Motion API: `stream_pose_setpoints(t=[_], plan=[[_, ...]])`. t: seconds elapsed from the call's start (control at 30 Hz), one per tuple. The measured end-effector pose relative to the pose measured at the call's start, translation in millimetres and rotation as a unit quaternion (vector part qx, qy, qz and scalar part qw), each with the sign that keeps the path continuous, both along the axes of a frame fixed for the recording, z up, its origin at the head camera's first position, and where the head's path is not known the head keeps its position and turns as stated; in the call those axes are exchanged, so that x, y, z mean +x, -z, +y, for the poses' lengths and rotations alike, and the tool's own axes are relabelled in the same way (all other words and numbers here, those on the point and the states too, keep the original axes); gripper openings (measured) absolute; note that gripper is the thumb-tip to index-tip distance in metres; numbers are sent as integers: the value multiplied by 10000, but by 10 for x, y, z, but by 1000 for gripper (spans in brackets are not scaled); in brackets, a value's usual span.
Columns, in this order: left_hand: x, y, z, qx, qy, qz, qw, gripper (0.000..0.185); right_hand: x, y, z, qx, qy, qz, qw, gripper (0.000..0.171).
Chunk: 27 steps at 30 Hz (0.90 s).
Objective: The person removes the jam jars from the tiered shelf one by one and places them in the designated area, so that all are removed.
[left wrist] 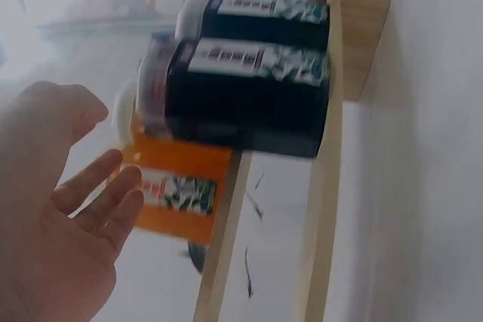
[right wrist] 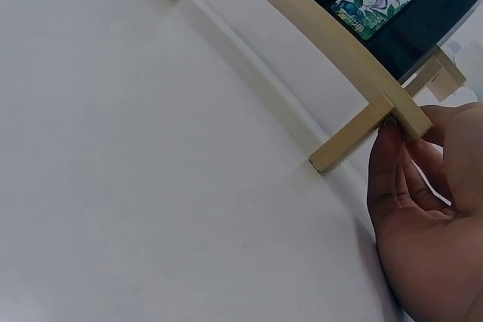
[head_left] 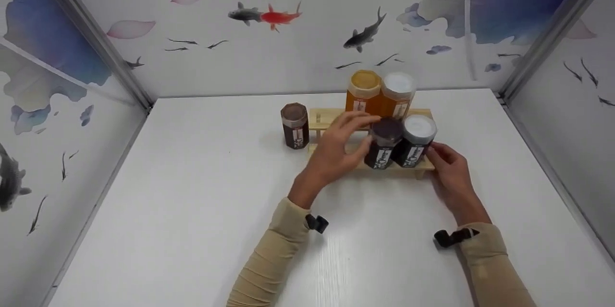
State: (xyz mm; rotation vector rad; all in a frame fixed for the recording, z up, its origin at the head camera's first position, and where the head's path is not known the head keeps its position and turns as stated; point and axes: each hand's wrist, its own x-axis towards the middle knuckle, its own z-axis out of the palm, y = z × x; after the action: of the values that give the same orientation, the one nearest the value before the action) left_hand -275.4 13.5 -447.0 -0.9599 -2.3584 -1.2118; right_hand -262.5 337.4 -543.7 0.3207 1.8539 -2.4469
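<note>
Your beige sleeves (head_left: 269, 259) are lying nearest, over the white worktop (head_left: 192, 211). Your left hand (head_left: 336, 148) is hovering w/ fingers spread wide, holding nothing, beside the dark hexagonal jar with brown lid (head_left: 383, 143) on the stepped light-wood rack's (head_left: 331, 117) front step. Your right hand (head_left: 449, 172) is pinching the rack's end. Judging: jar just seated; next needs steady rack.

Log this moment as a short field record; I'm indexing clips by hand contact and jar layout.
left hand: open, fingers spread beside the dark-lidded jar, no grip visible
right hand: fingertips pinch the right end of the wooden rack
rack front row: dark-lidded jar, white-lidded dark jar
rack back row: two orange jars
off rack: brown-lidded jar on the white table, left of rack
</note>
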Motion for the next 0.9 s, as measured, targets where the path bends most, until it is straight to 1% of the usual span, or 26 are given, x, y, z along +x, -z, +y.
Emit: stream_pose_setpoints(t=[0.07,0.13,0.2,0.27,0.3,0.4,0.5,0.57,0.67,0.77,0.83,0.9], plan=[[62,75,132,-295,131,-114,9994,53,0,8,-3,58,8,-2,10000,55],[101,174,220,-525,174,-395,9977,63,2,14,-4,91,7,-1,10000,54],[127,262,282,-628,128,-681,9956,71,6,23,-5,72,1,-5,10000,53],[154,324,328,-512,48,-886,9947,73,9,30,-7,89,-22,-16,10000,50],[165,342,346,-423,5,-921,9949,72,10,32,-9,65,-32,-24,10000,49],[191,357,386,-237,-140,-791,9965,64,8,33,-12,50,-28,-23,10000,48],[202,341,394,-129,-198,-619,9978,57,3,28,-17,56,1,46,10000,48],[204,321,383,-99,-184,-567,9982,55,0,27,-19,153,35,80,9998,49],[199,264,335,-197,-127,-477,9986,52,-5,25,-20,267,56,100,9996,49],[196,156,256,-399,-125,-266,9988,49,-9,24,-12,311,38,52,9995,50],[190,61,184,-484,-219,-69,9986,49,-11,25,-5,369,21,30,9993,52],[175,-41,91,-467,-386,108,9981,50,-10,25,-4,406,14,-1,9992,53]])
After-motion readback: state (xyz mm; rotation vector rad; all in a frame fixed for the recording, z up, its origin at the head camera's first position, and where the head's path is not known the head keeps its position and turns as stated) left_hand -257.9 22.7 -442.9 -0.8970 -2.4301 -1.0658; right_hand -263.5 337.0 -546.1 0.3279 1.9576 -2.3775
